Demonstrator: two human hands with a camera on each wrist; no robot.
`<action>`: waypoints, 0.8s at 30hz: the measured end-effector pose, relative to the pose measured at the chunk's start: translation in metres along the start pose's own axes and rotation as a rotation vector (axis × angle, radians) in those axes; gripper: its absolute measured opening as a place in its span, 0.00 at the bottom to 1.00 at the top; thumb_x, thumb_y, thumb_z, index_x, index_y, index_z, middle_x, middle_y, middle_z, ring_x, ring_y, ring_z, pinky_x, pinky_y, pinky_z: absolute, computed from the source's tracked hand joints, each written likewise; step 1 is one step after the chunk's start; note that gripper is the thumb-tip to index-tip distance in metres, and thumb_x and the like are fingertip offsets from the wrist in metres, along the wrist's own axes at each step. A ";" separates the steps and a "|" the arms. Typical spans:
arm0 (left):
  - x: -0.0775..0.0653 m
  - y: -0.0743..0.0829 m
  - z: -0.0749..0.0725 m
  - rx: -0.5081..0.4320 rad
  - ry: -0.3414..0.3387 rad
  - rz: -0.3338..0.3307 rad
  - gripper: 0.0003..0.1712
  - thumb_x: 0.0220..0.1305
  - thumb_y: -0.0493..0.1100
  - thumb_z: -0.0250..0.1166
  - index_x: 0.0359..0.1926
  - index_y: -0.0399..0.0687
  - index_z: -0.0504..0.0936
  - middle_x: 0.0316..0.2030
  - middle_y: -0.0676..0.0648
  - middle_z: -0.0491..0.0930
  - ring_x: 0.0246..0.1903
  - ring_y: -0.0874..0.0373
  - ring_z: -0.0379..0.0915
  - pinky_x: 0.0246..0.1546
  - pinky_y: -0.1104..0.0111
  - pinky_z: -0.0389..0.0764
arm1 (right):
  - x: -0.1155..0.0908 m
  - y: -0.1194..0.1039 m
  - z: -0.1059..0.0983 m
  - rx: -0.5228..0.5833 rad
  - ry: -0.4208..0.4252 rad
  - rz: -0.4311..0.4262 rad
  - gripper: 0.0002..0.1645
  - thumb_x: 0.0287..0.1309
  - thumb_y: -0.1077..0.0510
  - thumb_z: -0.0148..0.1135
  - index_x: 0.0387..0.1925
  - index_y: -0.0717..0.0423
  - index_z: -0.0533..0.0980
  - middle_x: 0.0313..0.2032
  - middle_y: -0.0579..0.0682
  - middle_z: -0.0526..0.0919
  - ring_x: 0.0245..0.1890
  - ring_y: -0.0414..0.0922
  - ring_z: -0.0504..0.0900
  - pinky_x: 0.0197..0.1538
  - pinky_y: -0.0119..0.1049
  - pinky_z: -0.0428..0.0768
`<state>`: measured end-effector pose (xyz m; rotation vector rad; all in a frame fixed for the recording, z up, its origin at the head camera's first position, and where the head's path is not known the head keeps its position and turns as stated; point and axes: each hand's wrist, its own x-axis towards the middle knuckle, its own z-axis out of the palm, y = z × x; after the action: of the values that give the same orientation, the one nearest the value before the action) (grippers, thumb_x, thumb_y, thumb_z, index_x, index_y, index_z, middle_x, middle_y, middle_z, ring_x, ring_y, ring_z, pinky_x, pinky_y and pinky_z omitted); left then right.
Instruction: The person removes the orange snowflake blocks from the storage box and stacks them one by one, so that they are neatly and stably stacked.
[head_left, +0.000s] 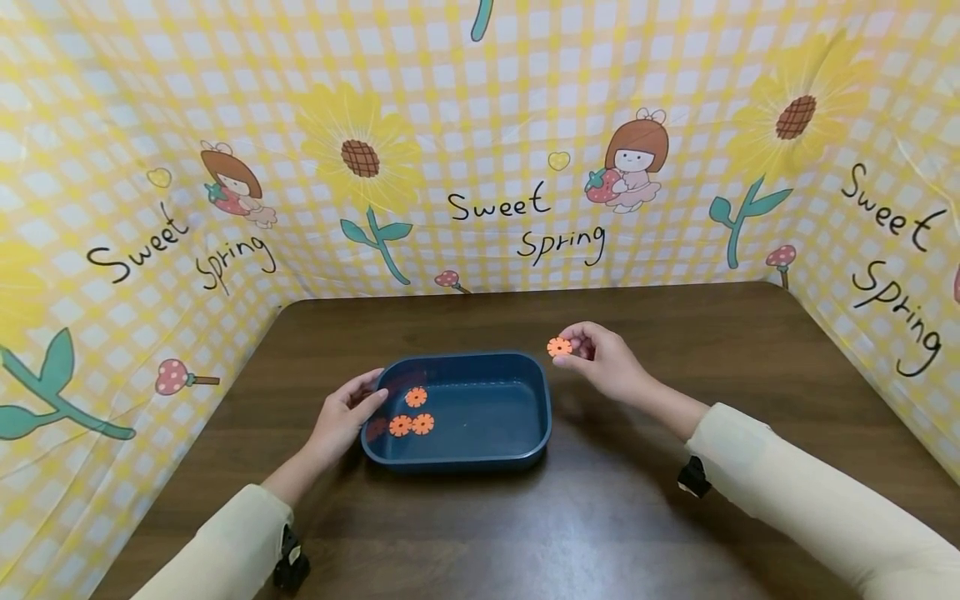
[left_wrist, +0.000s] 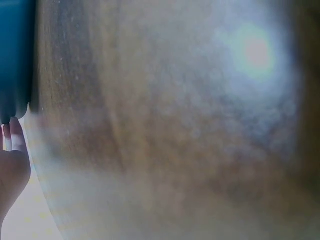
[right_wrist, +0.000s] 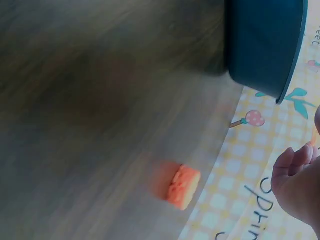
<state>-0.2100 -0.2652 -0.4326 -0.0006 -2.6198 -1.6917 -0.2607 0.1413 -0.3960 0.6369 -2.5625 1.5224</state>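
A dark blue rectangular tray (head_left: 480, 454) stands on the table. My left hand (head_left: 341, 417) holds its left end, thumb over the rim and fingers outside; in the left wrist view only part of that hand (left_wrist: 14, 160) shows beside the tray. Three orange notched building discs (head_left: 416, 397) lie in the tray's left part, reflected in its wall. My right hand (head_left: 607, 362) pinches another orange disc (head_left: 559, 347) between thumb and fingers, raised just beyond the tray's right back corner. In the right wrist view, its curled fingers (right_wrist: 296, 162) show at the right edge, the held disc mostly hidden.
An orange block-like piece with a pale yellow end (right_wrist: 184, 187) sits on the brown wooden table (head_left: 637, 517) in the right wrist view; the head view does not show it. A yellow checked cloth (head_left: 480, 125) stands around the table's back and sides.
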 end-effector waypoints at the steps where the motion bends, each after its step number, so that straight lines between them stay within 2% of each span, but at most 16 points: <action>1: 0.000 0.000 0.000 -0.004 0.000 0.001 0.28 0.70 0.48 0.60 0.67 0.44 0.70 0.56 0.38 0.74 0.51 0.54 0.70 0.44 0.76 0.73 | -0.001 0.002 -0.002 -0.001 0.005 0.009 0.17 0.56 0.58 0.71 0.44 0.61 0.76 0.34 0.53 0.75 0.31 0.48 0.70 0.32 0.33 0.69; 13: -0.001 0.002 0.002 0.001 0.004 -0.003 0.27 0.71 0.47 0.60 0.67 0.44 0.70 0.54 0.39 0.75 0.50 0.55 0.70 0.44 0.75 0.73 | -0.012 0.035 -0.028 -0.058 0.041 0.086 0.19 0.59 0.58 0.68 0.46 0.65 0.75 0.35 0.54 0.74 0.31 0.48 0.69 0.31 0.30 0.69; 19: -0.001 0.001 0.000 -0.007 0.004 0.006 0.27 0.70 0.46 0.60 0.67 0.44 0.70 0.54 0.38 0.75 0.49 0.55 0.70 0.44 0.75 0.73 | -0.019 0.045 -0.038 -0.040 0.059 0.106 0.20 0.59 0.58 0.69 0.46 0.68 0.75 0.35 0.55 0.74 0.32 0.46 0.69 0.31 0.28 0.70; 24: 0.000 0.001 0.000 0.004 0.007 0.012 0.27 0.70 0.45 0.61 0.66 0.43 0.71 0.54 0.38 0.75 0.50 0.53 0.70 0.44 0.75 0.73 | -0.024 0.052 -0.045 -0.012 0.044 0.167 0.21 0.60 0.58 0.67 0.48 0.70 0.74 0.35 0.55 0.72 0.32 0.46 0.68 0.31 0.28 0.69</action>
<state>-0.2099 -0.2652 -0.4317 -0.0099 -2.6124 -1.6801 -0.2651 0.2084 -0.4231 0.3923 -2.6480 1.5478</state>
